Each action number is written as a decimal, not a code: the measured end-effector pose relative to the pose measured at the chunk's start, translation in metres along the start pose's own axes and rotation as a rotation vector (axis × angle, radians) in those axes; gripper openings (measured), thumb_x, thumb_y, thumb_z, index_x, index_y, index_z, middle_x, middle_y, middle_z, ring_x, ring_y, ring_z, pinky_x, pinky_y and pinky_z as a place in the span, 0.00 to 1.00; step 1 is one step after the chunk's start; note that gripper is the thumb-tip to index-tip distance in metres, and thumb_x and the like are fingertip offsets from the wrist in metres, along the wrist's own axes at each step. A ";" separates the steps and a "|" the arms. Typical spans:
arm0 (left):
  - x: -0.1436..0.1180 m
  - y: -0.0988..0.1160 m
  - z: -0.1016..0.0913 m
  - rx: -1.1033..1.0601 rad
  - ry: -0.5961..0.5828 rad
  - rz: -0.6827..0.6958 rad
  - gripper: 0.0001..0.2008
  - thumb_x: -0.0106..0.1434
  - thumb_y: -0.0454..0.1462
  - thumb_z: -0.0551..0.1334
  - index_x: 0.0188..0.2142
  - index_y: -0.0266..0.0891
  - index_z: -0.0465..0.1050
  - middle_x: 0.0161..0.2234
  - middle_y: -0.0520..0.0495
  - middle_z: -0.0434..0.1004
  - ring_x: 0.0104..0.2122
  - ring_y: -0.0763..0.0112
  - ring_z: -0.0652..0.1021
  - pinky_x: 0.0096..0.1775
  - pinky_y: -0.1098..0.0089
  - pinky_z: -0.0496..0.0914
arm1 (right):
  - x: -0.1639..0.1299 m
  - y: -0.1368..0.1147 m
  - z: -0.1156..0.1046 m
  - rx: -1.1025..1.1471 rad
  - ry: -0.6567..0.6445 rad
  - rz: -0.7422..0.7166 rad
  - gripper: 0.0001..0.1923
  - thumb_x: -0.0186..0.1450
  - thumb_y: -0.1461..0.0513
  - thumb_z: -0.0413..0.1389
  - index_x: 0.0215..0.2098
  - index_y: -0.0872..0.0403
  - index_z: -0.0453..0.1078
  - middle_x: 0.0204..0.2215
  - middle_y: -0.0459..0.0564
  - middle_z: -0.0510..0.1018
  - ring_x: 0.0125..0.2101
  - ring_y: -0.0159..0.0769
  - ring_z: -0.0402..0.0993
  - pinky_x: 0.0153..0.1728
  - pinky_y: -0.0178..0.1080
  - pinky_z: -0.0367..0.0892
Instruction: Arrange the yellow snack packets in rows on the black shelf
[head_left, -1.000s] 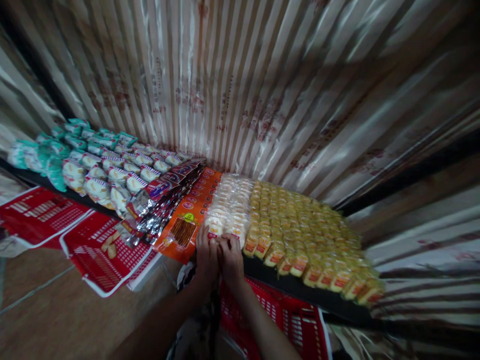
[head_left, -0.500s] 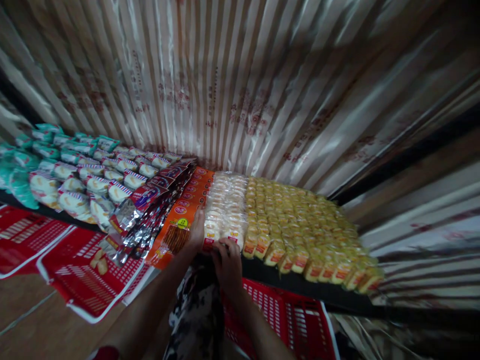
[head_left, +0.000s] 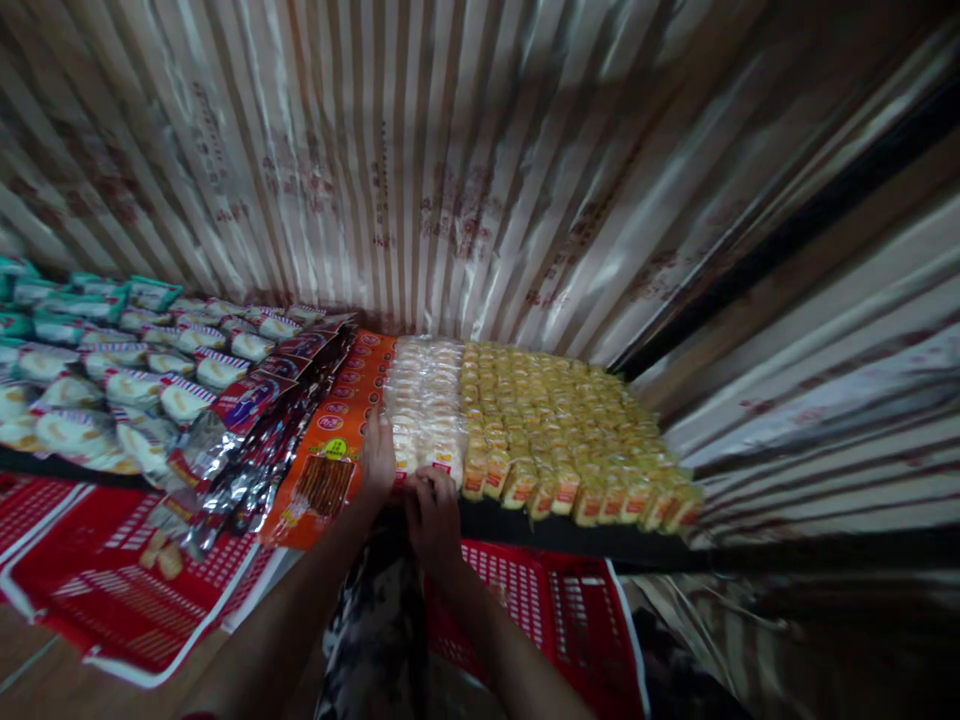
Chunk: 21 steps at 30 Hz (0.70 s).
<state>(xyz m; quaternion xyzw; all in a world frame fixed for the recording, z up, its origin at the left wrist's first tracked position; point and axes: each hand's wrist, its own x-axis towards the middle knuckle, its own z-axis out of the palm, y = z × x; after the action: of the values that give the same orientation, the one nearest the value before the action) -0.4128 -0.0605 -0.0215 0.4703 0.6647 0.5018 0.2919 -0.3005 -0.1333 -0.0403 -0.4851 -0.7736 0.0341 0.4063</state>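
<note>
Two rows of pale wrapped cakes (head_left: 424, 410) run back along a dark shelf (head_left: 570, 535). My left hand (head_left: 377, 457) lies flat against the left side of the front packets, between them and the orange snack packs (head_left: 337, 440). My right hand (head_left: 433, 510) presses with bent fingers on the front end of the pale rows at the shelf edge. Whether it grips a packet is hidden. To the right stand many yellow wrapped cakes (head_left: 562, 430).
Silver and purple foil packs (head_left: 247, 420) and white round-cake packets (head_left: 127, 385) fill the shelf to the left, with green packets (head_left: 75, 300) behind. Red baskets (head_left: 570, 620) sit below the shelf. A striped shiny sheet (head_left: 450, 170) forms the back wall.
My left hand moved from beside my right hand up along the left side of the pale packets. The view swung to the right; my right hand stays at the front edge.
</note>
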 end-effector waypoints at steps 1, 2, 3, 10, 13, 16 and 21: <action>-0.001 0.003 -0.001 -0.005 0.014 -0.021 0.27 0.68 0.46 0.40 0.60 0.35 0.54 0.59 0.38 0.59 0.60 0.58 0.59 0.59 0.57 0.55 | 0.000 -0.001 -0.001 -0.003 0.003 0.000 0.09 0.65 0.65 0.48 0.41 0.54 0.68 0.41 0.54 0.69 0.44 0.39 0.64 0.46 0.45 0.65; -0.002 0.005 -0.002 -0.010 0.024 -0.042 0.26 0.68 0.45 0.40 0.60 0.35 0.54 0.60 0.39 0.59 0.60 0.59 0.60 0.59 0.57 0.55 | 0.000 -0.001 -0.004 -0.009 0.009 -0.002 0.09 0.65 0.65 0.47 0.41 0.54 0.68 0.41 0.54 0.70 0.45 0.38 0.65 0.46 0.45 0.65; -0.003 0.007 -0.003 -0.016 0.031 -0.067 0.26 0.68 0.44 0.40 0.60 0.35 0.54 0.60 0.39 0.58 0.59 0.60 0.60 0.59 0.58 0.55 | -0.001 -0.001 -0.007 -0.019 0.018 -0.005 0.10 0.66 0.64 0.47 0.41 0.53 0.69 0.42 0.53 0.70 0.45 0.38 0.65 0.46 0.45 0.65; 0.000 0.005 -0.006 -0.107 0.076 -0.085 0.25 0.68 0.45 0.40 0.58 0.35 0.57 0.59 0.40 0.59 0.59 0.65 0.61 0.60 0.62 0.54 | 0.005 0.029 -0.046 -0.316 0.135 -0.036 0.14 0.64 0.61 0.51 0.48 0.52 0.68 0.53 0.57 0.67 0.57 0.47 0.56 0.52 0.51 0.58; 0.006 0.004 -0.010 -0.052 0.071 -0.116 0.25 0.68 0.45 0.40 0.55 0.34 0.63 0.56 0.38 0.64 0.58 0.63 0.63 0.60 0.61 0.55 | 0.009 0.036 -0.052 -0.395 0.067 -0.097 0.19 0.64 0.58 0.53 0.53 0.50 0.65 0.57 0.56 0.63 0.61 0.49 0.50 0.54 0.53 0.54; 0.010 0.006 -0.012 -0.014 0.074 -0.140 0.24 0.68 0.43 0.41 0.53 0.35 0.65 0.54 0.39 0.67 0.57 0.63 0.64 0.59 0.62 0.56 | 0.011 0.031 -0.045 -0.392 -0.018 -0.156 0.22 0.63 0.56 0.53 0.55 0.51 0.63 0.59 0.57 0.61 0.62 0.50 0.47 0.56 0.54 0.52; 0.004 0.009 -0.002 -0.035 0.138 -0.166 0.25 0.68 0.41 0.40 0.53 0.28 0.64 0.55 0.33 0.65 0.57 0.61 0.64 0.58 0.62 0.58 | 0.018 0.017 -0.024 -0.375 -0.075 -0.162 0.26 0.63 0.52 0.51 0.57 0.53 0.61 0.59 0.59 0.60 0.62 0.51 0.47 0.56 0.55 0.50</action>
<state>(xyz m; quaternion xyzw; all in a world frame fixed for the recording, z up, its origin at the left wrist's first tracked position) -0.4136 -0.0569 -0.0122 0.3729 0.7108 0.5187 0.2944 -0.2761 -0.1189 -0.0214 -0.4868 -0.8175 -0.1250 0.2812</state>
